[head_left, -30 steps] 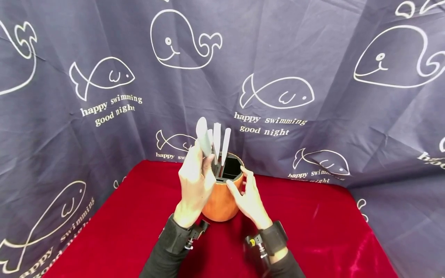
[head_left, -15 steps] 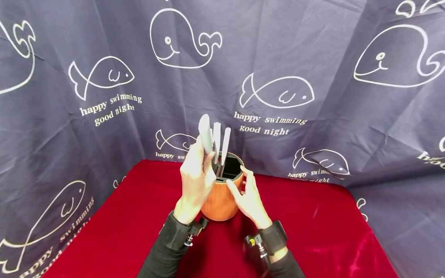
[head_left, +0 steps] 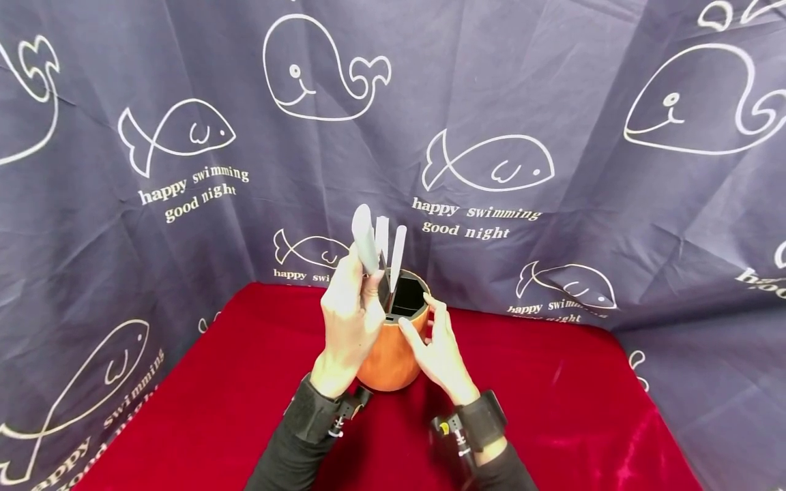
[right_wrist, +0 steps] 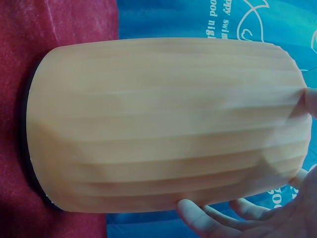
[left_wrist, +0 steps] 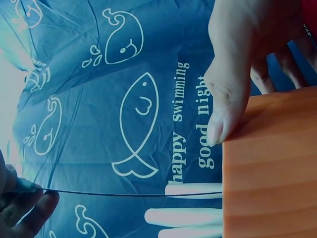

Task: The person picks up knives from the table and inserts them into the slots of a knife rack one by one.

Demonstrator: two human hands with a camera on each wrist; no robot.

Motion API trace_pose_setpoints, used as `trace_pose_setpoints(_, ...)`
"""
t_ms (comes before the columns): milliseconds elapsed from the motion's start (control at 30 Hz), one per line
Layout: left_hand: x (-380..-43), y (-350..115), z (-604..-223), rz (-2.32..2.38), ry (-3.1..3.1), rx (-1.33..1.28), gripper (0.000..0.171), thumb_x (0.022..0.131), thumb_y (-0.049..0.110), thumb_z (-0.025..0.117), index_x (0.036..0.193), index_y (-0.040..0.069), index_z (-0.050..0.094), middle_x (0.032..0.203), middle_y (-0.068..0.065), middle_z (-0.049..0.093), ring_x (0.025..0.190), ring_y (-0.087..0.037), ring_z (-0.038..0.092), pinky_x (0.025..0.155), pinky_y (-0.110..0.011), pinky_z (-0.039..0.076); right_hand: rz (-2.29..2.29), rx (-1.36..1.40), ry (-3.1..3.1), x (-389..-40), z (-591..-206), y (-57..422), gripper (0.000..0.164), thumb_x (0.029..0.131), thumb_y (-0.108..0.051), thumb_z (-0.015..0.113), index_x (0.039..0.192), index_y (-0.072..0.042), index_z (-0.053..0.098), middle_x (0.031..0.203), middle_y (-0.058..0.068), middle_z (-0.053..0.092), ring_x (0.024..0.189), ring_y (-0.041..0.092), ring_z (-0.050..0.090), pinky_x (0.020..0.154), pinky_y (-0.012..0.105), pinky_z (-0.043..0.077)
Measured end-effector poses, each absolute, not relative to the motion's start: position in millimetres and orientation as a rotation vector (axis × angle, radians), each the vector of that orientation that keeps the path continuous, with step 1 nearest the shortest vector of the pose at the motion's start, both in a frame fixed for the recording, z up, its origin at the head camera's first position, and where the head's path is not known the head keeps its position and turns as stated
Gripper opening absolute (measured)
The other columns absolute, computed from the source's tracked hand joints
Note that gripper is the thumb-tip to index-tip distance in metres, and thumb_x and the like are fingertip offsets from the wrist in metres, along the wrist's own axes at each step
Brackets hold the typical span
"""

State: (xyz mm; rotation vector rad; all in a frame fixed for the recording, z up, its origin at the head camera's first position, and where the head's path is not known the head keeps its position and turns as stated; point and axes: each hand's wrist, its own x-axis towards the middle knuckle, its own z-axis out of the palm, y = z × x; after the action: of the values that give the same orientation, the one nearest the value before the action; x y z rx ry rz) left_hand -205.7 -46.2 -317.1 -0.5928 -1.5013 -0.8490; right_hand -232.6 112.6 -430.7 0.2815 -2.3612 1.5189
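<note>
A round orange wood-look knife block [head_left: 388, 361] stands upright, its dark slotted top facing up. My left hand [head_left: 346, 317] grips a knife by its pale handle [head_left: 365, 235] above the block's left side. In the left wrist view the knife's blade [left_wrist: 109, 194] appears edge-on as a thin dark line running to the block; its tip is hidden. My right hand [head_left: 443, 348] holds the block's right rim, thumb on the near edge. In the right wrist view its fingers [right_wrist: 195, 215] rest against the block's side.
Other pale knife handles [head_left: 398, 252] stick up from the block, close beside the gripped knife. A red cloth [head_left: 552, 395] covers the table. Behind it hangs a grey-blue curtain [head_left: 393, 164] printed with whales and fish.
My left hand has shifted slightly right with the knife, whose handle now overlaps the handles behind it more. The right hand and the knife block have stayed in place.
</note>
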Motion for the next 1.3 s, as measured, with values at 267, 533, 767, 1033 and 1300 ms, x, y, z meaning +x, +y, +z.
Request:
trace_pose_setpoints(267,-209.9,-44.2,-318.5,-0.821,-1.531,-0.596,0.042,0.101,0.014,0.06,0.135,-0.01,0.056,0.107,-0.024,0.068,0.091,-0.034,0.066,0.085,-0.042,0.058,1.494,0.28,-2.361,-232.8,-429.9,112.5,0.069,0.092,-0.043,0.071,0.149,-0.024,0.037,0.141,0.012,0.048,0.123,0.033,0.056,0.095,0.053,0.057)
trace_pose_setpoints(533,-212.1,-42.8,-321.2,-0.876,-1.599,-0.586,0.046,0.094,0.001,0.065,0.138,-0.007,0.055,0.107,-0.022,0.068,0.092,-0.032,0.064,0.085,-0.043,0.057,1.495,0.291,-2.357,-232.7,-432.5,112.8,0.068,0.092,-0.04,0.071,0.149,-0.024,0.036,0.14,0.013,0.048,0.123,0.032,0.056,0.094,0.052,0.057)
trace_pose_setpoints(767,-216.1,-42.4,-324.2,-0.888,-1.611,-0.582,0.047,0.093,-0.002,0.065,0.138,-0.008,0.054,0.105,-0.023,0.067,0.089,-0.032,0.063,0.081,-0.043,0.056,1.499,0.276,-2.36,-234.4,-431.5,112.6,0.069,0.092,-0.042,0.071,0.149,-0.024,0.037,0.141,0.012,0.048,0.124,0.033,0.055,0.095,0.052,0.057)
trace_pose_setpoints(1033,-224.2,-41.7,-332.0,-0.861,-1.631,-0.594,0.031,0.092,-0.001,0.066,0.122,-0.009,0.062,0.097,-0.022,0.064,0.083,-0.032,0.061,0.078,-0.042,0.056,1.496,0.284,-2.36,-235.6,-431.1,113.2,0.071,0.092,-0.041,0.071,0.151,-0.022,0.036,0.142,0.012,0.047,0.125,0.033,0.055,0.095,0.052,0.057)
trace_pose_setpoints(1300,-228.9,-40.8,-343.7,-0.826,-1.69,-0.575,0.038,0.091,-0.001,0.067,0.127,-0.008,0.06,0.09,-0.018,0.06,0.077,-0.03,0.058,0.071,-0.04,0.054,1.494,0.306,-2.346,-233.9,-431.5,113.0,0.068,0.093,-0.041,0.07,0.15,-0.021,0.038,0.14,0.014,0.048,0.123,0.035,0.055,0.093,0.053,0.057)
